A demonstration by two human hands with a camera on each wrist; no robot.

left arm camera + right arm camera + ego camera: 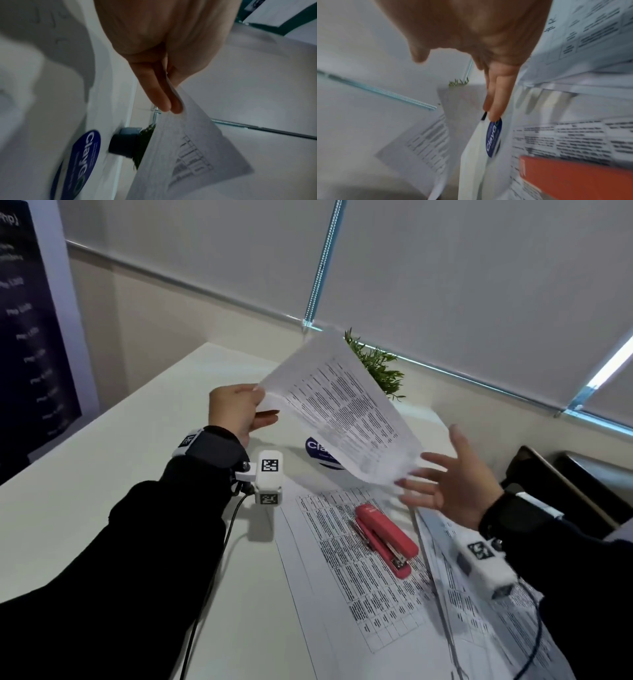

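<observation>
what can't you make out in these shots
Print on the held sheet: blurred in every view.
Blue sticker: head view, the sheet covers its right part.
Right hand: head view, blur hides whether its fingertips touch the sheet.
Stapler: right wrist view, cut off by the frame edge.

Thin matt paper sheet (342,409); glossy red plastic stapler (385,539); smooth white table (120,474)
</observation>
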